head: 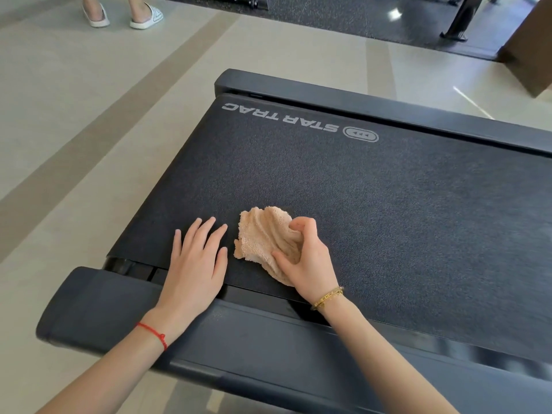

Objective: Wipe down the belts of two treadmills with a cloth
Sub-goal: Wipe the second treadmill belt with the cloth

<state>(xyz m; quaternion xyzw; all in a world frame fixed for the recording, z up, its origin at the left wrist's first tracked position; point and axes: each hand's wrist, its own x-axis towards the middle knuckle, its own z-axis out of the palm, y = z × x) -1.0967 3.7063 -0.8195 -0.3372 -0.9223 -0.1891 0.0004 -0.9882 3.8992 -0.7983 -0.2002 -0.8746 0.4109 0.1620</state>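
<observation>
The right hand (310, 258) grips the peach terry cloth (263, 237) bunched on the Star Trac treadmill belt (388, 204); most unwiped belt lies right. The left hand (197, 258) presses flat just beside the cloth.

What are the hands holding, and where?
The right hand grips the fluffy peach cloth by its bunched near edge. The left hand lies flat on the black treadmill belt, holding nothing.

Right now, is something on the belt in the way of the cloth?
Only the left hand, which rests flat on the belt just left of the cloth that the right hand grips. Ahead and rightward, nothing visible blocks it.
</observation>
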